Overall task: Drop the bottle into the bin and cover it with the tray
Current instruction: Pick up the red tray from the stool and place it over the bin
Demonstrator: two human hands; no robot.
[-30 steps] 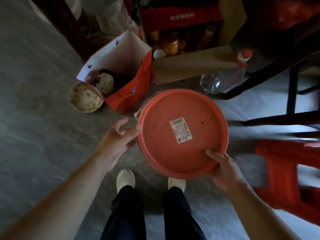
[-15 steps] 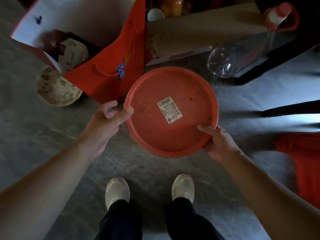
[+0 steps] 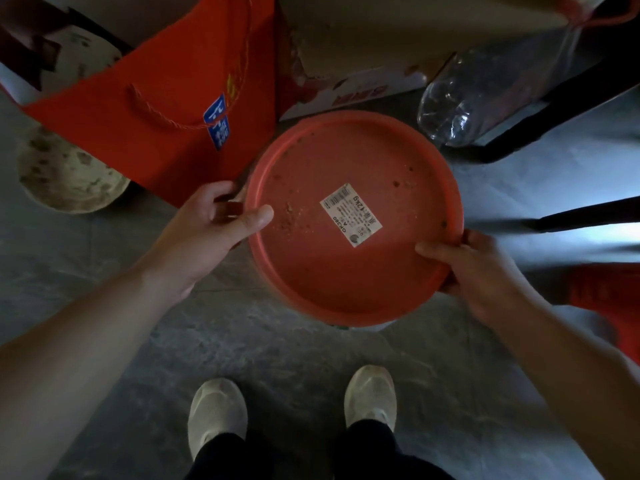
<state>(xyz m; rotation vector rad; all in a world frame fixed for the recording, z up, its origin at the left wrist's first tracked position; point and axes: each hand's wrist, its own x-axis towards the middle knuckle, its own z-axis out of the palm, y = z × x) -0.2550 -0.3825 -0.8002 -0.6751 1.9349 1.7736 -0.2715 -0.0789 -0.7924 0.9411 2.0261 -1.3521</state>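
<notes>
- Tray point(image 3: 353, 271): round, orange-red, shallow, raised rim; held level above the grey floor point(image 3: 294, 348), open face up; a white printed label point(image 3: 350, 214) is stuck near its middle; brown specks of dirt are scattered on the inner face, thickest toward the left side.
- Left hand point(image 3: 204, 230): grasping the tray at its left rim; thumb lies over the rim on the inner face, fingers curl down behind the edge.
- Right hand point(image 3: 474, 268): grasping the tray at its lower right rim; thumb rests on the inner face, remaining fingers wrap under the edge.
- Bin: a pale sliver point(image 3: 367, 326) shows just under the tray's near edge; whether this is the bin cannot be told; the rest is hidden by the tray.
- Bottle: none can be seen beneath the tray; a clear plastic bottle point(image 3: 460, 109) lies on the floor beyond the tray's upper right, apart from it, against a dark furniture leg point(image 3: 540, 123).
- Red paper bag point(image 3: 166, 109): stands just beyond the left hand, rope handle and blue tag on its face; a speckled pale bowl point(image 3: 65, 178) sits beside it on the left.
- Cardboard box point(image 3: 363, 46): lies behind the tray.
- Two pale shoes point(image 3: 216, 415) on the floor at the near edge.
</notes>
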